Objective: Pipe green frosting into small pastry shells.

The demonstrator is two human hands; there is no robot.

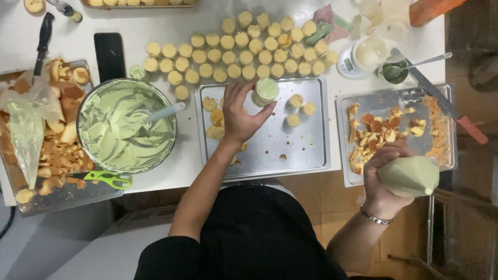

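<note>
My left hand (239, 115) holds a small round cake topped with pale green cream (265, 91) above the middle steel tray (306, 150). My right hand (383, 179) grips a piping bag of green cream (410, 176) over the table's front edge, by the right tray (446, 155) of orange-brown cake scraps. Three plain round cakes (301, 109) and a few cake pieces lie on the middle tray. A steel bowl of green cream (124, 127) with a spatula in it stands to the left.
Several plain round cakes (244, 49) are ranked at the back of the white table. A left tray of scraps (52, 145) holds a used piping bag and green scissors (106, 179). A black phone (109, 54), knives, a small scale (353, 65) and a cup with a spoon (394, 72) are about.
</note>
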